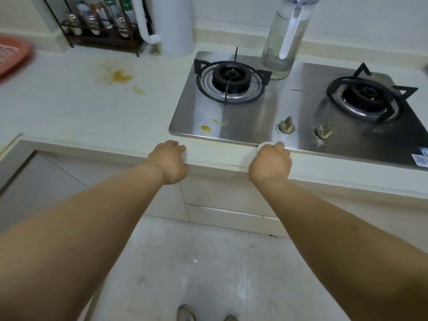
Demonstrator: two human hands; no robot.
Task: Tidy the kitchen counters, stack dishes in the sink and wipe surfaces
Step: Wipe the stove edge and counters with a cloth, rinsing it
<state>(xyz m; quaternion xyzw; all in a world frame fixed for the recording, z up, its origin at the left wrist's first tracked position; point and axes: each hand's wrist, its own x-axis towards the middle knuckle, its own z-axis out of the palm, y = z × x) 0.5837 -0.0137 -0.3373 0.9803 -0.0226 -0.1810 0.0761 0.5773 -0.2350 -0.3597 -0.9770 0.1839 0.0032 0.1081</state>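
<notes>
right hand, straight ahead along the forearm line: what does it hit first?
Likely the left stove knob: the right hand sits at the counter edge, pointing over the stove's front rim. Depth is unclear, so it might pass over it.

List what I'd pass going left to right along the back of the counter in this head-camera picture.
Red basket → spice rack → white cylindrical container → clear water jug, which stands on the back edge of the steel gas stove.

Red basket point(11, 56) blurred, cut off at left edge — white thing point(264, 145) mostly hidden by right hand point(271, 163).
</notes>
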